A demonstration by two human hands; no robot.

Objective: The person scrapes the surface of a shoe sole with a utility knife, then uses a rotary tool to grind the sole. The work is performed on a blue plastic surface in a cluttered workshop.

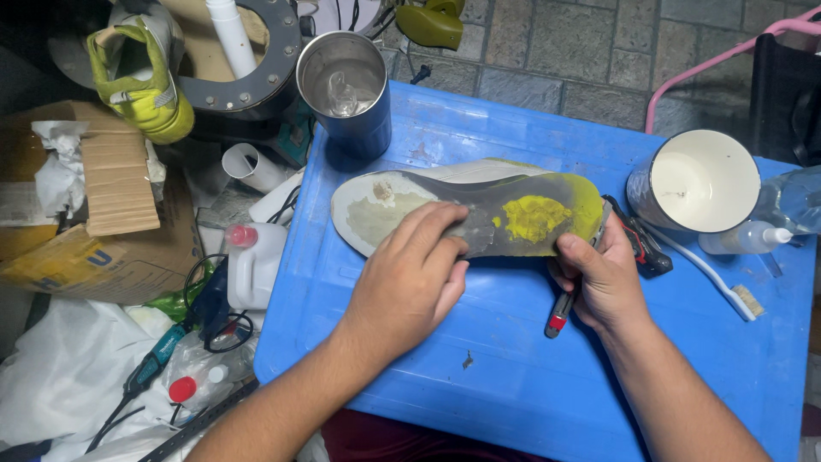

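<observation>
Your left hand point(410, 278) presses flat, fingers spread, on the upturned grey-and-yellow shoe sole point(466, 210) lying on the blue plastic table point(513, 376). Your right hand point(603, 278) grips a red-tipped tool point(560, 315) at the sole's right end.

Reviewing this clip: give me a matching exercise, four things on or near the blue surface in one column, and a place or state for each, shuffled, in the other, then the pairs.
Things:
1. Shoe sole
2. Steel cup
3. White-lined mug
4. Toothbrush

Places or states:
A. Far left corner of the blue surface
B. Lying flat, bristles at its near end
C. Pressed down by the left hand, with the right hand at its yellow end
D. Far right, beside a small dropper bottle

Pairs: 1-C, 2-A, 3-D, 4-B
</observation>
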